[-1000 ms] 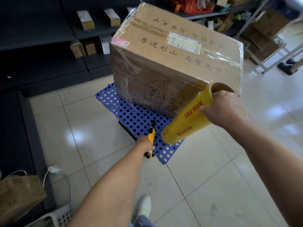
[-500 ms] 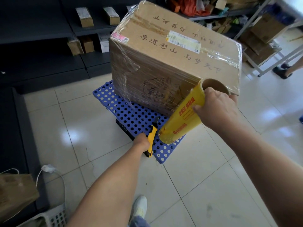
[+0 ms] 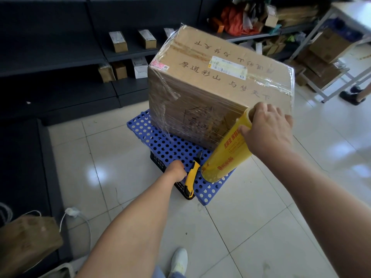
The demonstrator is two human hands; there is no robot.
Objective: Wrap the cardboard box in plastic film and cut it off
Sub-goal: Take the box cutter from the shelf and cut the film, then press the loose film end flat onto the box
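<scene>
Nearest the camera, the left hand [image 3: 176,171] reaches down to the front corner of the blue pallet [image 3: 160,145] and closes around the handle of a yellow knife [image 3: 191,178]; the fingers are hidden behind the wrist, so how firm the hold is cannot be told. The knife lies on the pallet with its long axis pointing toward the box [image 3: 218,87], blade end away from the person.

Just right of the knife is the roll [image 3: 227,150] of film, tilted, with its lower end over the pallet's front edge and its upper end up against the box's near right corner. The right hand [image 3: 267,131] caps that upper end, fingers curled over the rim and thumb on the side, in a firm grasp.

Behind both, the box sits on the pallet, its sides already glossy with film; a short stretch of film runs from the roll onto the near face. The wrapping looks nearly complete, so the cut is probably next. That stretch lies above and beyond the knife, just left of the right hand, so the left hand is the nearer one to bring the blade up across it.

Dark shelves [image 3: 128,55] stand beyond the box.
</scene>
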